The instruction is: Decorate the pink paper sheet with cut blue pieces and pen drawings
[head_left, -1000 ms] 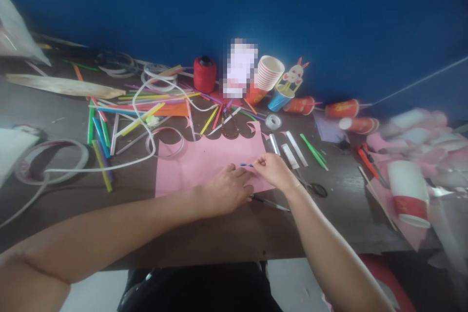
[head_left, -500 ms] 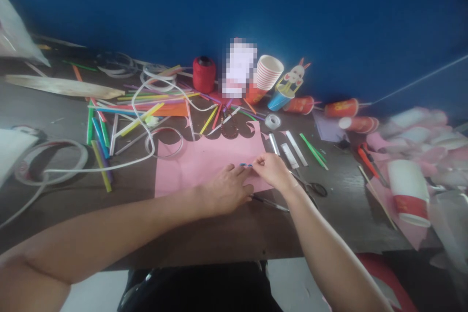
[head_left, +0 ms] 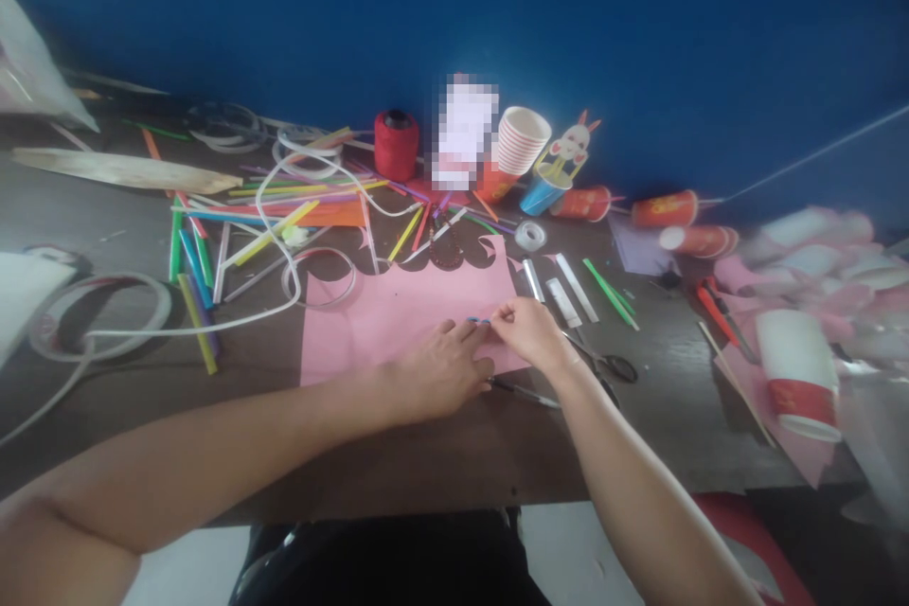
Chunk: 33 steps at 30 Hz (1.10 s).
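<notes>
A sheet of pink paper (head_left: 362, 312) with scalloped cut-outs along its far edge lies on the table. My left hand (head_left: 447, 367) rests on its right part with the fingers stretched out, pressing down. Just beyond those fingertips is a small, thin blue piece (head_left: 475, 320), too small to name by kind. My right hand (head_left: 526, 329) pinches the right end of it between thumb and forefinger. A pen-like dark stick (head_left: 525, 393) lies below the hands, partly hidden by my right forearm. Scissors (head_left: 614, 366) lie to the right, also partly covered.
Colourful straws (head_left: 284, 213) and a white cable (head_left: 213, 331) spread over the left side. At the back stand a red thread spool (head_left: 396, 147) and stacked paper cups (head_left: 524, 142). A tape roll (head_left: 530, 235), a red cutter (head_left: 716, 311) and a paper cup (head_left: 796, 374) lie rightward.
My hands hold almost the same position over the pink paper. The right hand has shifted very slightly, still pinching at the blue piece. Nothing else has visibly moved.
</notes>
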{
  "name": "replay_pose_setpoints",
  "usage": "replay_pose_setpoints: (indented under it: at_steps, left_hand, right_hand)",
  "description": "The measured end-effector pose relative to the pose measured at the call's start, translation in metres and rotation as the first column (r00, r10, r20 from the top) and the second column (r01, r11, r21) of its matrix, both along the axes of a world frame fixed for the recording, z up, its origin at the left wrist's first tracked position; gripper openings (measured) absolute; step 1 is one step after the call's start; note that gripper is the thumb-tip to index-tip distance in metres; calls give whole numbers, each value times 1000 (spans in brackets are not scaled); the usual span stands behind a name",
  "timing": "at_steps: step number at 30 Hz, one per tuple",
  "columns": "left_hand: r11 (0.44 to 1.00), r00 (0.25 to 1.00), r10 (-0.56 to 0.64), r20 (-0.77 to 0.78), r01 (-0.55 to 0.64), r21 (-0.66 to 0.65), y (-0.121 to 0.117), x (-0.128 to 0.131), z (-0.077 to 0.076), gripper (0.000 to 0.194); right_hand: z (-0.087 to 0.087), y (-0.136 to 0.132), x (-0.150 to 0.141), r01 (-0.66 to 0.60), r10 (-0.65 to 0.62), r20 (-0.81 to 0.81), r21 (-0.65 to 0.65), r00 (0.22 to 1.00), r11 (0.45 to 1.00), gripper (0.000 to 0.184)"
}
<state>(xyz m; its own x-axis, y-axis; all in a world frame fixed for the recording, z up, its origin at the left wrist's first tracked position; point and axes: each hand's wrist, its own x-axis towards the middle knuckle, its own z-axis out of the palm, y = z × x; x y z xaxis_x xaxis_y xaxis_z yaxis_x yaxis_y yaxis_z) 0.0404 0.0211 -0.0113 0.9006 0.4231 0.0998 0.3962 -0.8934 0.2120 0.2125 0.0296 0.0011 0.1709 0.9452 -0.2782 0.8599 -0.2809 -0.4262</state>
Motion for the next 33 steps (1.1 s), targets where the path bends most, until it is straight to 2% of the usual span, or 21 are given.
replay_pose_setpoints:
  at_steps: [10,13,16,19,23,28,33]
  left_hand:
    - [1000,999,10,-34,-10,-4,1,2,6,30]
    - [1000,999,21,-45,-21,-10,1,3,7,29]
    - [1000,999,28,-41,-28,-7,0,3,8,29]
    - [1000,999,10,-36,-11,-22,1,2,9,28]
    - [999,999,13,-31,-14,-39,1,2,8,28]
    - [998,999,36,-4,-37,-44,-1,2,2,31]
    - [996,997,72,39,-70,-57,-3,-1,1,38]
  right_hand:
    - [1,0,-3,-11,11,21,3,1000,1000,10]
    - [-1,-4,2,-36,36,3,62,999,997,6]
    - [-1,-12,9,-60,66,-26,169,998,984,18]
    - [2,-22,12,-138,144,-7,255,990,957,19]
    - [2,-31,7,-258,261,25,267,965,928,25]
    - [-3,-33,1,-235,225,69,255,972,938,25]
    - [-9,-36,2,-226,213,74,321,974,920,29]
